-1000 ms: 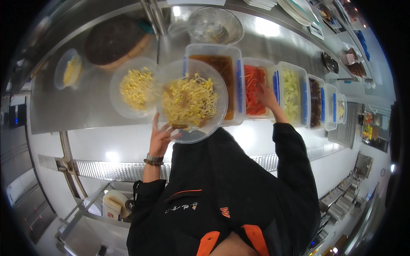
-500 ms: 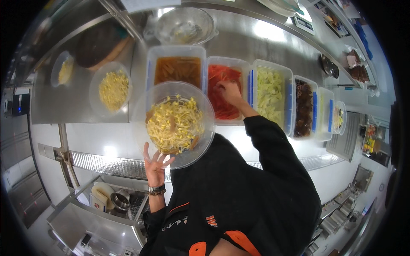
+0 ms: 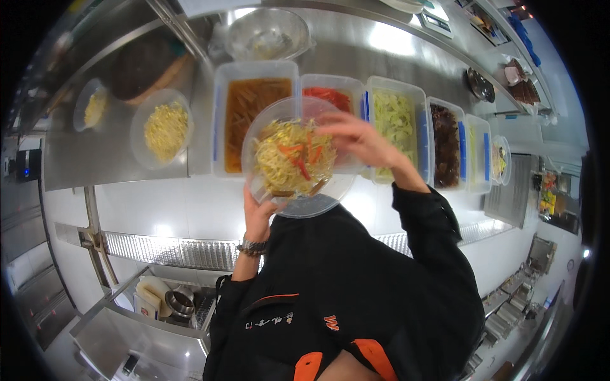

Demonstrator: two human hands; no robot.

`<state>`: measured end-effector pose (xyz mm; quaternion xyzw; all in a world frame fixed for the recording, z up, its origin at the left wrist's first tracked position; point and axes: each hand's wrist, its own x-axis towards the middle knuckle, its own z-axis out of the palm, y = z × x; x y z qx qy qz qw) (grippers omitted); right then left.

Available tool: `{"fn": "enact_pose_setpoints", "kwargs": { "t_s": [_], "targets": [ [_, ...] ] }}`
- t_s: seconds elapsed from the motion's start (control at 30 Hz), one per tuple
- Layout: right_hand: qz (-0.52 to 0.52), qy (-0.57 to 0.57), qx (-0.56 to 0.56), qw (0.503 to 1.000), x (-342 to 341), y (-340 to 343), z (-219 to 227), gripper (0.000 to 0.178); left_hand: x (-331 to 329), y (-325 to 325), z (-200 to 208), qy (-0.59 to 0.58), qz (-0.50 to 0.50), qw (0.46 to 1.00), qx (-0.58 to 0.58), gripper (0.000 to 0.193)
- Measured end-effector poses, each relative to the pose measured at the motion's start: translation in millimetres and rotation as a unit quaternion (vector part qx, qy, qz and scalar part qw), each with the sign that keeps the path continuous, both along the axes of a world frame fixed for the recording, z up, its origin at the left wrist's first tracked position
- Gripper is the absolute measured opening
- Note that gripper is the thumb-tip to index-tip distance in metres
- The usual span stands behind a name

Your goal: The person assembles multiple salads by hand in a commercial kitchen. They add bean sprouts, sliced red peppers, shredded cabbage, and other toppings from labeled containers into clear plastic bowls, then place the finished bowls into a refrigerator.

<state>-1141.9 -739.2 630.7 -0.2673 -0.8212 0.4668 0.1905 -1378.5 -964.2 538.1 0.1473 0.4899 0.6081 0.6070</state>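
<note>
My left hand supports a clear plastic bowl from below at its near left side, with the fingers partly hidden. The bowl holds bean sprouts with orange-red strips on top. At the bowl's right rim is my right hand, blurred, its fingers stretched out and apart with nothing visible in them. Beneath and behind the bowl, a container of red strips is partly covered. Left of it stands a container of brown strips in liquid.
Rightward along the counter stand containers of pale green pieces and dark brown pieces. Two bowls of sprouts sit on the left. A large clear bowl lies behind, and a metal bowl is at the far right.
My right hand has come out of the red-strip container to the bowl, and red strips now lie on the sprouts. My left hand has moved the bowl right and farther away.
</note>
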Motion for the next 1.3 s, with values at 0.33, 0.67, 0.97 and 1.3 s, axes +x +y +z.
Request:
{"fn": "enact_pose_setpoints", "kwargs": {
  "t_s": [0.33,0.67,0.97,1.3],
  "targets": [
    [-0.248,-0.457,-0.039,0.853,218,28,-189,0.084,25,-8,-16,-0.035,-0.031,0.998,-0.038,0.093],
    [-0.119,-0.385,-0.009,0.915,166,19,-263,0.065,76,-14,-29,-0.081,0.074,0.993,-0.029,0.086],
    [-0.178,-0.051,-0.305,0.934,219,54,-124,0.02,147,-17,-12,-0.078,0.124,0.989,-0.031,0.085],
    [-0.046,0.01,-0.156,0.987,215,76,-33,0.063,191,26,-4,-0.084,0.086,0.992,-0.034,0.089]
  ]
}}
